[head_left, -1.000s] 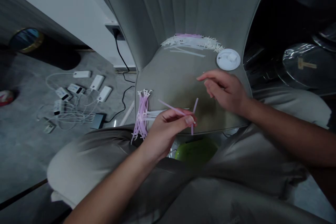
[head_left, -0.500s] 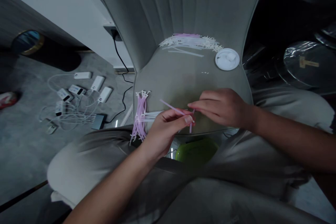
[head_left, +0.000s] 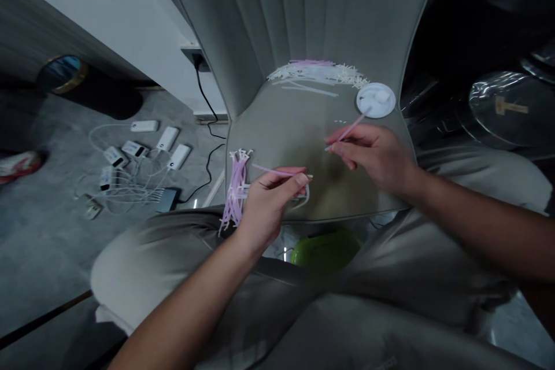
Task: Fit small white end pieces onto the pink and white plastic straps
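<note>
My left hand [head_left: 269, 205] pinches a thin pink plastic strip [head_left: 280, 171], apparently a cable tie, over the front of a grey upholstered chair seat [head_left: 299, 121]. A pale curved strip [head_left: 307, 196] shows just past its fingers. Beside that hand, a bundle of pink and white cable ties [head_left: 235, 193] lies at the seat's left edge. My right hand [head_left: 373, 159] holds another pink strip [head_left: 350, 130] between finger and thumb, its tip pointing toward a round white lid [head_left: 376, 100]. A heap of white and pink ties [head_left: 318, 72] lies along the seat's back.
Several white power banks [head_left: 167, 139] with tangled cables lie on the grey floor left of the chair. A green object [head_left: 326, 251] sits below the seat, between my knees. A shiny plastic-wrapped disc [head_left: 511, 107] stands to the right.
My right hand has moved up and right, away from my left hand, and now holds a pink strip. The strip in my left hand lies flatter.
</note>
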{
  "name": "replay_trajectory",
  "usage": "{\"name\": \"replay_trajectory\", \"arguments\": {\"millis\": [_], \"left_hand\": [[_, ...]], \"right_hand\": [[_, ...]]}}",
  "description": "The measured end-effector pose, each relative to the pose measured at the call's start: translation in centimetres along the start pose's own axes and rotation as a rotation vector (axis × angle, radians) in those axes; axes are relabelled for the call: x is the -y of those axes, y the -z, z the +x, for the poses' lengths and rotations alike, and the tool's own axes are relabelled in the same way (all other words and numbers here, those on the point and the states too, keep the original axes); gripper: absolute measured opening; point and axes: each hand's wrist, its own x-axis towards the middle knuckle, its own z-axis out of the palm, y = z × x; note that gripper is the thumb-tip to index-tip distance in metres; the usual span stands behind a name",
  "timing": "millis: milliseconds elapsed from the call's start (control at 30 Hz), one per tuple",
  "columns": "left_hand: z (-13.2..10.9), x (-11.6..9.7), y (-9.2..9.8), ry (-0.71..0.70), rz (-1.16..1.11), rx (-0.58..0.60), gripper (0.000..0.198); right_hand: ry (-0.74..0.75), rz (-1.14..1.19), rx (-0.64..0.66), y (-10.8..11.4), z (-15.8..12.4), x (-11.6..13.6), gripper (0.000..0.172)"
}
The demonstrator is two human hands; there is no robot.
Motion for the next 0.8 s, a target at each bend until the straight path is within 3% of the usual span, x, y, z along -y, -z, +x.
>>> {"name": "replay_trajectory", "arguments": {"millis": [233, 400, 567, 800], "left_hand": [[0.3, 0.3, 0.3, -0.156, 0.054, -0.058, 0.014], [0.3, 0.4, -0.1, -0.307, 0.096, 0.027, 0.011], [0.2, 0.6, -0.2, -0.269, 0.094, 0.029, 0.010], [0.3, 0.7, 0.2, -0.110, 0.058, 0.102, 0.015]], "right_hand": [[-0.172, 0.138, 0.266, -1.4, -1.3, -0.3, 0.018], [-0.057, 0.178, 0.377, -2.2, -1.9, -1.0, 0.013], [0.022, 0.104, 0.376, -2.3, -2.1, -1.2, 0.012], [0.045, 0.027, 0.314, -2.1, -2.8, 0.4, 0.010]]}}
